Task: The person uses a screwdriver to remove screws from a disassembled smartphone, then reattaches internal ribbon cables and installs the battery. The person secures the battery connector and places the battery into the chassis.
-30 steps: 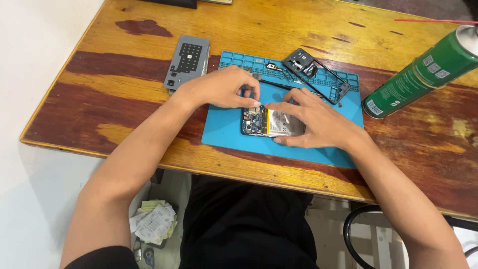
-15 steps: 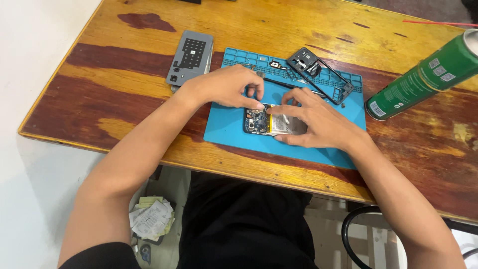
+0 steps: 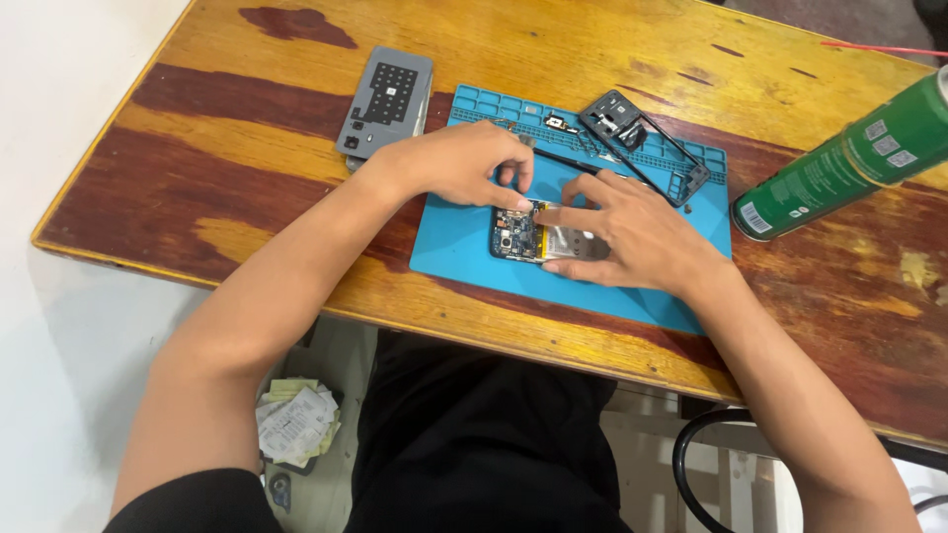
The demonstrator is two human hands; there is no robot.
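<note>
**Two hands at work on an opened phone**

Two bare hands meet over an opened phone (image 3: 533, 237) lying flat near the middle of a blue work mat (image 3: 464, 252). The right hand (image 3: 632, 232) lies over the phone's lower half, fingers spread and pressing down, apparently to keep it from sliding. The left hand (image 3: 464, 163) curls in from the other side, thumb and forefinger pinched together at the phone's top edge; whether they hold some small part there is too small to tell.

With its back removed, the phone shows a dark circuit board with small metal parts at one end and a pale, shiny battery beside it.

Farther back, a black phone frame (image 3: 647, 143) rests tilted across the mat's ridged compartments. Left of the mat, a grey back cover (image 3: 387, 101) lies on the worn wooden table (image 3: 197, 188). At the far right lies a green spray can (image 3: 849, 163).
</note>
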